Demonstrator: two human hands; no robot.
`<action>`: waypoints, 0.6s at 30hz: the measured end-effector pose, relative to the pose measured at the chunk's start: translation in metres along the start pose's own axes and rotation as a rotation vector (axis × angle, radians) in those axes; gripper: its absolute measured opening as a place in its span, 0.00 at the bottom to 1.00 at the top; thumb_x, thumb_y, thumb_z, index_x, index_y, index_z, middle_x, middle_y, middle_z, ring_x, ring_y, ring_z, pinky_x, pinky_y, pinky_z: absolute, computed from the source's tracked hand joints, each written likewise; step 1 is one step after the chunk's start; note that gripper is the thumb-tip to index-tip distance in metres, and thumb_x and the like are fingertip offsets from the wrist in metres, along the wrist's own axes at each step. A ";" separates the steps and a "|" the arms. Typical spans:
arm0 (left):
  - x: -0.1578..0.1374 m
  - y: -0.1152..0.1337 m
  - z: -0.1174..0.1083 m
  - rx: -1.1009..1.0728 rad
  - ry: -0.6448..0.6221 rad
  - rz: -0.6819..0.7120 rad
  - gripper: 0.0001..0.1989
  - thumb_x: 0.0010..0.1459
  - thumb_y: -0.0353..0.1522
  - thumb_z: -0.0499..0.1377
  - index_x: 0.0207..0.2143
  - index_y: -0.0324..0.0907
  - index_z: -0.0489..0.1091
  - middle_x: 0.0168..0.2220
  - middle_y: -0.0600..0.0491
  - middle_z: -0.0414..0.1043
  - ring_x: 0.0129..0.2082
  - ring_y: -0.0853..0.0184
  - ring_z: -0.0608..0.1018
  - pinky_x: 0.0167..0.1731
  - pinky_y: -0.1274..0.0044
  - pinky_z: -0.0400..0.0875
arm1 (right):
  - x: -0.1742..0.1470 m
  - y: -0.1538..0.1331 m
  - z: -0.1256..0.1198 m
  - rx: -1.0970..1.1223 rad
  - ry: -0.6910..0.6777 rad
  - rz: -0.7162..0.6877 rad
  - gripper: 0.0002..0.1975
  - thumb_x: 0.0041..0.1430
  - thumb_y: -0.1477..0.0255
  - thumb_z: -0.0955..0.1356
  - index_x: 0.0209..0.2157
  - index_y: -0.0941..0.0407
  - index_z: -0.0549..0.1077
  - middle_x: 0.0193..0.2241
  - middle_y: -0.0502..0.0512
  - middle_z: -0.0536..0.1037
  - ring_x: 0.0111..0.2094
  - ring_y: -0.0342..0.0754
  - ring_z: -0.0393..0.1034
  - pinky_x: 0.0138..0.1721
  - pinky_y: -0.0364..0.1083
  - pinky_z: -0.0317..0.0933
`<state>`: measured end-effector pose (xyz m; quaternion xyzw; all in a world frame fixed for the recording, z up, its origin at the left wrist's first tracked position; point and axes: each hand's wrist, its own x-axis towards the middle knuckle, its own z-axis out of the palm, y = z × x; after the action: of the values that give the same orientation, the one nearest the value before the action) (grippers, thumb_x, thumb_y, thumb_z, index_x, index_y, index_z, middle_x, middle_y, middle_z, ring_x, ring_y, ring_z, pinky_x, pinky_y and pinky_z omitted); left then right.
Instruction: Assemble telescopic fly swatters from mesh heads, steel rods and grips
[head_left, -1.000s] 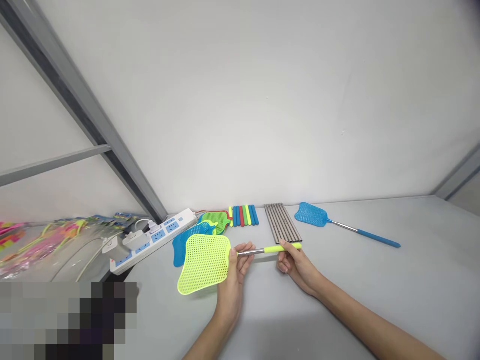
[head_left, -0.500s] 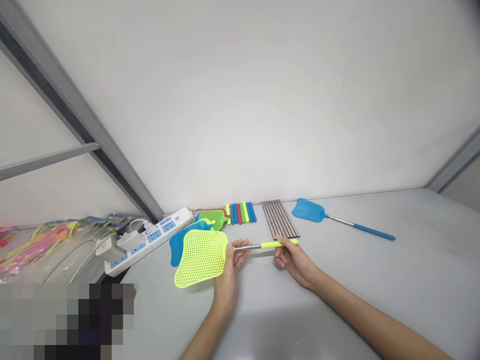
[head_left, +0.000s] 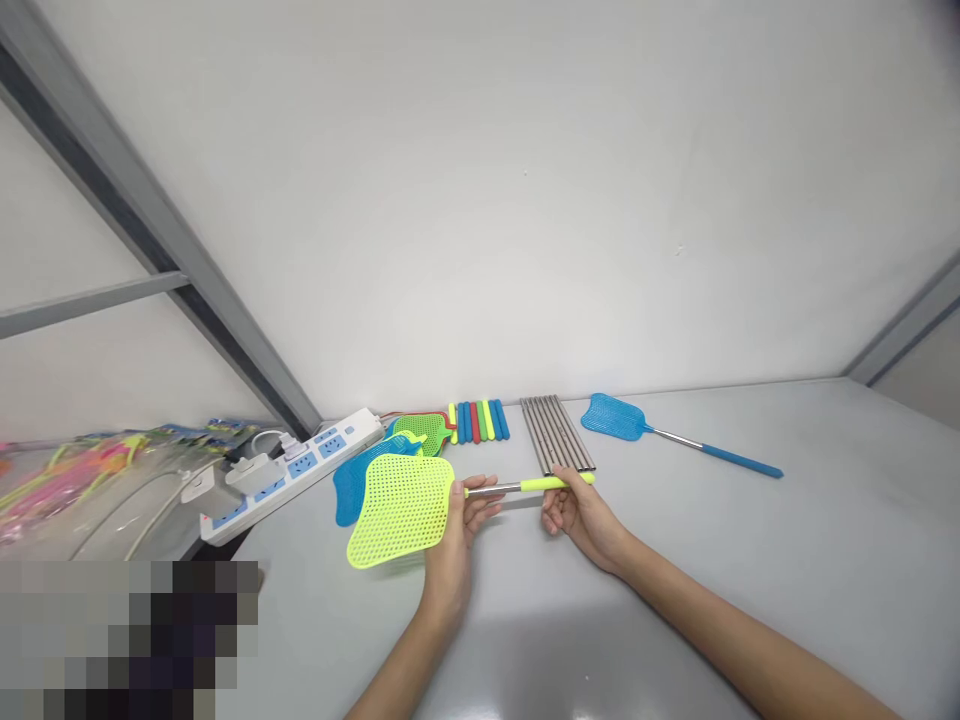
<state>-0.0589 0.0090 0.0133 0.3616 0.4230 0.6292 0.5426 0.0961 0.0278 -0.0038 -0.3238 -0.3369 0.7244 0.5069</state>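
From my remote post, I hold the yellow swatter (head_left: pixel 401 510) raised over the table (head_left: pixel 825 540). My left hand (head_left: pixel 452 540) pinches its neck (head_left: pixel 466 493), presumably to steady the broad end; my right hand (head_left: pixel 585 512) pinches the yellow grip (head_left: pixel 540 484), presumably to align the shaft (head_left: pixel 495 490). Behind, metal rods (head_left: pixel 557 433) lie parallel, apparently for tidy sorting.

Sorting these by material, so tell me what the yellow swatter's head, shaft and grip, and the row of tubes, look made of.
Head: likely molded plastic, fairly matte; evenly perforated, one solid color.
Shaft: apparently polished metal; silvery with bright highlights.
Grip: smooth, perhaps foam or soft plastic; its even color doesn't settle which.
Tubes: probably metal; gray with streaky sheen, exact metal unclear.
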 end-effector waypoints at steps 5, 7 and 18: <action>0.002 0.000 -0.001 -0.001 0.008 0.000 0.14 0.52 0.38 0.50 0.34 0.39 0.67 0.37 0.48 0.70 0.33 0.65 0.74 0.35 0.71 0.68 | 0.000 0.001 0.000 -0.021 -0.015 -0.001 0.23 0.50 0.57 0.58 0.18 0.61 0.69 0.10 0.50 0.65 0.15 0.42 0.61 0.24 0.43 0.55; 0.002 0.000 -0.002 -0.006 0.013 -0.002 0.14 0.52 0.38 0.50 0.34 0.38 0.66 0.37 0.48 0.70 0.33 0.64 0.74 0.35 0.71 0.68 | -0.001 0.001 0.000 -0.031 -0.022 0.000 0.24 0.50 0.56 0.58 0.20 0.62 0.70 0.13 0.53 0.68 0.18 0.44 0.64 0.27 0.45 0.57; 0.002 0.000 -0.002 0.010 0.024 0.011 0.14 0.52 0.38 0.50 0.34 0.37 0.66 0.36 0.47 0.70 0.32 0.64 0.74 0.34 0.71 0.68 | -0.003 -0.001 0.001 -0.048 -0.019 0.077 0.26 0.51 0.55 0.57 0.23 0.63 0.71 0.17 0.57 0.71 0.28 0.51 0.70 0.25 0.43 0.60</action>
<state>-0.0612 0.0103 0.0124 0.3591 0.4306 0.6342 0.5325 0.0964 0.0246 -0.0016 -0.3419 -0.3461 0.7381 0.4674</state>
